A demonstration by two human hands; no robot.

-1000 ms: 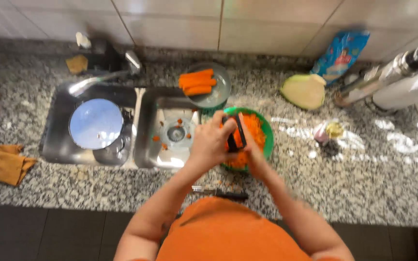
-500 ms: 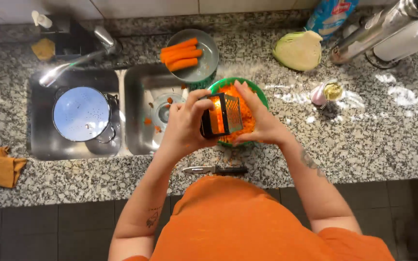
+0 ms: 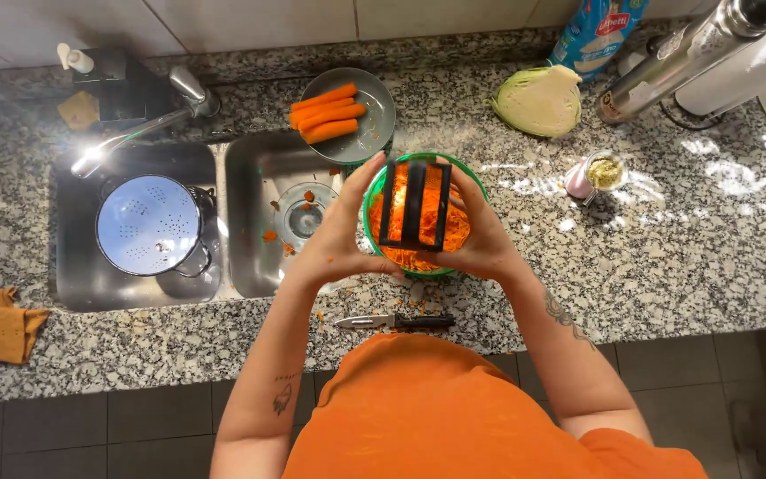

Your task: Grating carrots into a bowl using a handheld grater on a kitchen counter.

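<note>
Grater (image 3: 415,205), black-framed and clogged with orange shreds, is held over the green bowl (image 3: 374,188) of grated carrot, its long axis running away from the person toward the wall. The left hand (image 3: 340,241) grips its left side, fingers spread; the right hand (image 3: 480,241) clasps its right side. A blue bag (image 3: 597,31) with a red label patch stands against the wall at upper right, beside a half cabbage (image 3: 540,100). A small open jar (image 3: 603,170) sits right of the bowl. Whole carrots (image 3: 326,113) lie in a grey pan (image 3: 376,111); a knife (image 3: 396,321) rests at the counter edge.
</note>
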